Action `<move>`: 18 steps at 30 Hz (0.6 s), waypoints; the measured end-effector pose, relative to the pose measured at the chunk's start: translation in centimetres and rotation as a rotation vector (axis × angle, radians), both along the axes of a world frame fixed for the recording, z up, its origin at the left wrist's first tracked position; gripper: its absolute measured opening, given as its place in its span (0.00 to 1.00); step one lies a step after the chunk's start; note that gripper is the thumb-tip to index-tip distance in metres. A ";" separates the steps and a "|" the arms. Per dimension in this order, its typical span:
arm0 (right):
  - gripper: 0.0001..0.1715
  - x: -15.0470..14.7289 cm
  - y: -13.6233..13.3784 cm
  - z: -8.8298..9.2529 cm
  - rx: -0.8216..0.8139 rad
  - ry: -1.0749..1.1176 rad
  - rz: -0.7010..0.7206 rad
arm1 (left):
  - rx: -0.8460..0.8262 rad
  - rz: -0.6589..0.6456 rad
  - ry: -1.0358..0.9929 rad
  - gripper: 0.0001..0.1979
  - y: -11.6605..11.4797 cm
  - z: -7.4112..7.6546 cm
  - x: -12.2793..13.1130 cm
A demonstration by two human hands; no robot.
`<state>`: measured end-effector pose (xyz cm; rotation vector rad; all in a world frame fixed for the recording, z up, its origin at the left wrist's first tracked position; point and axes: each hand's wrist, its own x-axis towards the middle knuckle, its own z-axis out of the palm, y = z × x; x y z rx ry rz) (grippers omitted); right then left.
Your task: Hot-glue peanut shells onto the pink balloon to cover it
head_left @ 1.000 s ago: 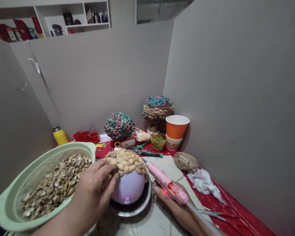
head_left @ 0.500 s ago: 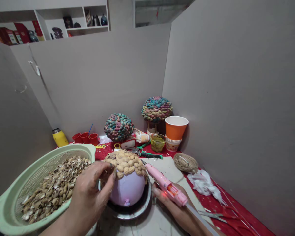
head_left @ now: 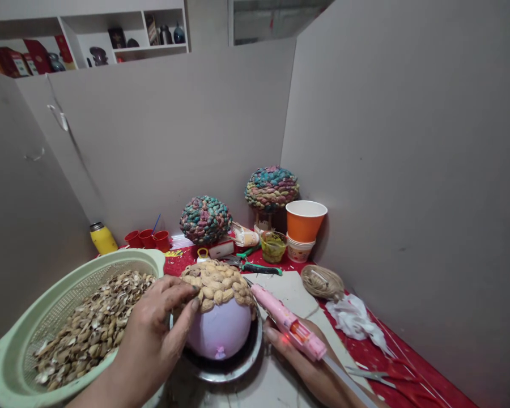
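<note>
A pale purple ball point(head_left: 221, 328) sits in a metal bowl point(head_left: 246, 357) in front of me. Its top is covered with glued peanut shells point(head_left: 216, 282). My left hand point(head_left: 157, 334) rests against the ball's left side, its fingertips pressing on the lower edge of the shells. My right hand point(head_left: 306, 362) lies to the right of the bowl and grips a pink glue gun point(head_left: 287, 322). The gun's nozzle points up and left toward the ball without touching it. A glue stick runs out behind the gun.
A green colander point(head_left: 46, 317) full of peanut shells stands at the left. Behind are two painted shell balls point(head_left: 205, 219), point(head_left: 271, 187), an orange cup point(head_left: 305, 220), red cups point(head_left: 147, 238), a yellow bottle point(head_left: 102, 238), pliers point(head_left: 255, 266), twine point(head_left: 321, 281), white tissue point(head_left: 352, 317) and scissors point(head_left: 374, 371). Grey panels close in all round.
My left hand's fingers have shifted slightly down the ball's left side, still pressing at the shell edge. The glue gun and my right hand have barely moved.
</note>
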<state>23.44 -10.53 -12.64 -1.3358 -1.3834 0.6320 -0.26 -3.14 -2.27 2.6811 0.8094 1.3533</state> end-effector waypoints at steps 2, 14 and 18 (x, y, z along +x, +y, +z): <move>0.22 -0.3 -0.1 0.1 -0.010 0.029 -0.046 | -0.021 0.008 0.002 0.06 0.1 0.0 -0.1; 0.23 -0.7 -0.3 0.3 -0.075 0.078 -0.145 | -0.113 -0.013 -0.032 0.05 0.6 -1.3 0.2; 0.20 -0.2 -0.4 0.3 -0.075 0.021 -0.153 | -0.149 -0.019 -0.054 0.04 0.7 -1.6 0.5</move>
